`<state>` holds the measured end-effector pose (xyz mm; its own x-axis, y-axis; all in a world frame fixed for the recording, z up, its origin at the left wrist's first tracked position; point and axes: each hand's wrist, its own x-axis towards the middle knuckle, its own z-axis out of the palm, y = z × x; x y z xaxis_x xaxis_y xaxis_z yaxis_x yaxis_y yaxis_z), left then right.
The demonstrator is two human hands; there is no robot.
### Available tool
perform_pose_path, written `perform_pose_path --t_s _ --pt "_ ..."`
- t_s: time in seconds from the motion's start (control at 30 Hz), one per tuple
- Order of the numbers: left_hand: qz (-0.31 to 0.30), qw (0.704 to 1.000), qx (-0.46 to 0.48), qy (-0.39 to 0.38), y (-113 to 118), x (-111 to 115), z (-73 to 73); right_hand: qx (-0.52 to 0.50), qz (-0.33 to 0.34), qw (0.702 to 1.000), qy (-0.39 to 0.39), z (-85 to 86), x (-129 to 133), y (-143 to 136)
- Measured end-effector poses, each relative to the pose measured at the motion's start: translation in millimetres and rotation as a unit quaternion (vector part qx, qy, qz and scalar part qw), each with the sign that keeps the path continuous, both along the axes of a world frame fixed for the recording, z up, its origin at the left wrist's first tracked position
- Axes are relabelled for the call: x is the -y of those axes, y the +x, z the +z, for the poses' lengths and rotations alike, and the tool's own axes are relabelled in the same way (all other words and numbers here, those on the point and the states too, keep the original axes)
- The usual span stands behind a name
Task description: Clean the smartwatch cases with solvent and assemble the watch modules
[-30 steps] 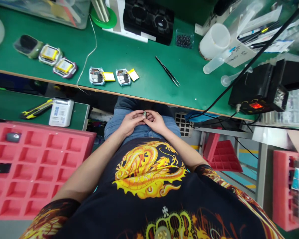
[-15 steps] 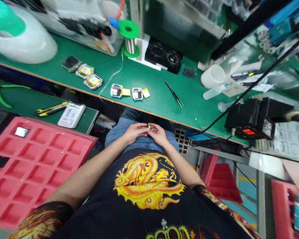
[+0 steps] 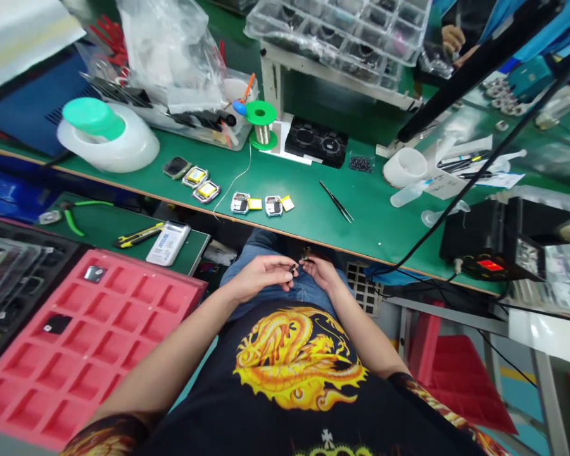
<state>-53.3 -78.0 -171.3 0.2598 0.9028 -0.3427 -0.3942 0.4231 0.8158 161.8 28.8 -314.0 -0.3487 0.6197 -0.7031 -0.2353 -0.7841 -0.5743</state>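
Observation:
Over my lap, below the bench edge, my left hand (image 3: 266, 277) pinches a small dark piece (image 3: 293, 268) between thumb and fingers. Close beside it on the right, my right hand (image 3: 320, 271) holds another small dark part (image 3: 305, 254) at its fingertips. The hands are slightly apart. Both parts are too small to make out. On the green bench (image 3: 285, 237) ahead lie two opened devices (image 3: 240, 203) (image 3: 273, 206) with yellow batteries beside them. Black tweezers (image 3: 335, 201) lie to their right. Several more small devices (image 3: 206, 190) sit to the left.
A solder spool (image 3: 262, 126) stands at the back beside a black fixture (image 3: 316, 140). Left are a white bottle (image 3: 109, 142), a yellow cutter (image 3: 140, 235) and a pink tray (image 3: 109, 347). Right is a black soldering station (image 3: 489, 240). Another person's hand (image 3: 453, 39) shows at upper right.
My hands have drawn slightly apart, and two separate dark pieces now show where one small pale-green piece showed between the fingertips. The camera view has shifted, revealing more of the bench's back.

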Motion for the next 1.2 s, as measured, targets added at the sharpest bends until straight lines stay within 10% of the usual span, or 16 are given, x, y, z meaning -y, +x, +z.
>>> perform_pose_path --t_s 0.23,0.43,0.57,0.87,1.2 --pt "0.101 0.964 -0.175 0.172 -40 -36 101.4 -0.008 -0.005 0.999 -0.032 -4.7 1 0" --pt "0.101 0.695 -0.657 0.274 -72 -110 129.4 -0.013 -0.017 1.000 -0.018 -2.9 4 1" --pt "0.017 0.610 -0.746 0.265 -77 -148 130.7 -0.006 -0.007 1.000 -0.004 1.0 7 1" --pt "-0.064 0.553 -0.790 0.256 -72 -162 123.7 0.013 0.017 0.999 0.026 3.9 9 -4" --pt "0.073 0.582 -0.756 0.293 -80 -130 124.9 0.021 0.033 0.998 0.054 9.9 10 -5"
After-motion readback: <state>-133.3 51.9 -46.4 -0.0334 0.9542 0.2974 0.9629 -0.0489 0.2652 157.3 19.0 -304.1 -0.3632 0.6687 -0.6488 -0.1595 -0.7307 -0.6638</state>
